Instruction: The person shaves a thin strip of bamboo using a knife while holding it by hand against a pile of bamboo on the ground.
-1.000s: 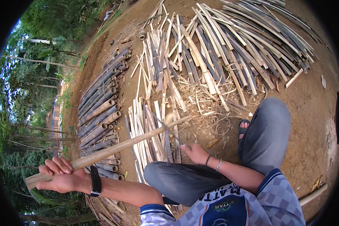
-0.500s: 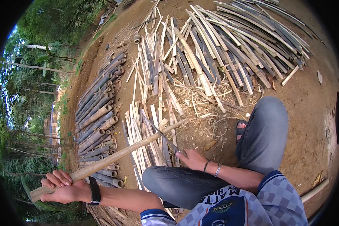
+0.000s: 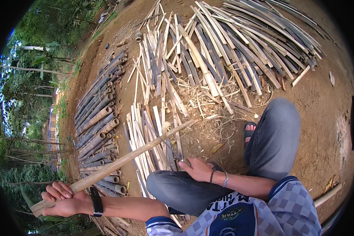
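Note:
My left hand (image 3: pixel 65 199) is wrapped round the lower-left end of a long pale bamboo strip (image 3: pixel 114 166). The strip slants up and to the right, and its narrow far end lies over the ground near the shavings. My right hand (image 3: pixel 198 170) is closed round the handle of a knife (image 3: pixel 186 161), close to my bent left knee. Little of the handle shows past the fingers. The thin blade is hard to make out against the strips behind it. A gap separates the right hand from the bamboo strip.
Split bamboo strips (image 3: pixel 259 43) are heaped ahead, with more strips (image 3: pixel 139 133) beneath the held one. Curled shavings (image 3: pixel 200 100) cover the ground between. Whole bamboo poles (image 3: pixel 96 118) are stacked at left. My bent legs (image 3: pixel 277 137) flank the work spot; trees stand far left.
My right hand has drawn slightly down and left with the knife, whose blade earlier showed plainly across the strip. My left hand keeps its hold, nearly still. The view has shifted slightly.

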A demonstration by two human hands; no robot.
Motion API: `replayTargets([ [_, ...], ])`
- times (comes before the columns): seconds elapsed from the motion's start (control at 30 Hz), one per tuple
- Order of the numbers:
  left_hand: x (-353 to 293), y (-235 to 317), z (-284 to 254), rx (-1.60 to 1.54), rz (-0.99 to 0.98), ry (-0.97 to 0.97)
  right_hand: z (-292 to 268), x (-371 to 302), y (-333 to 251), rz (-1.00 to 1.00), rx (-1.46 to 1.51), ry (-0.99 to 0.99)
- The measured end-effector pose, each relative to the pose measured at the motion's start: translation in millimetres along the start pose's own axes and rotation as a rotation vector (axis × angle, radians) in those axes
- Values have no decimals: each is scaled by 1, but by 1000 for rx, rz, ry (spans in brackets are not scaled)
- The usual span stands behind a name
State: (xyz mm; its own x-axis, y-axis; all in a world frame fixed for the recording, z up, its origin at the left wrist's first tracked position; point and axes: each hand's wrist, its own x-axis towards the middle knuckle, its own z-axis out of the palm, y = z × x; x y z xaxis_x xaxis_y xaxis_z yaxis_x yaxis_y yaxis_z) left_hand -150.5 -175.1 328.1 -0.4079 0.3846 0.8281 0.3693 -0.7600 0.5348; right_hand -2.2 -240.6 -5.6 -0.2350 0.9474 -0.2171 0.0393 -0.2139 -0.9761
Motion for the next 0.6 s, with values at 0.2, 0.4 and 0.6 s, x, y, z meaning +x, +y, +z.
replayTargets([
  [0.2,-3,-1,5,11,4,5,-7,-15,-45,-248,-23,-110],
  [0.4,-1,-2,0,0,-8,13,-10,10,4,63,-42,56],
  [0.6,-2,-1,1,-6,-1,8,-12,-26,-72,-358,-17,-202],
])
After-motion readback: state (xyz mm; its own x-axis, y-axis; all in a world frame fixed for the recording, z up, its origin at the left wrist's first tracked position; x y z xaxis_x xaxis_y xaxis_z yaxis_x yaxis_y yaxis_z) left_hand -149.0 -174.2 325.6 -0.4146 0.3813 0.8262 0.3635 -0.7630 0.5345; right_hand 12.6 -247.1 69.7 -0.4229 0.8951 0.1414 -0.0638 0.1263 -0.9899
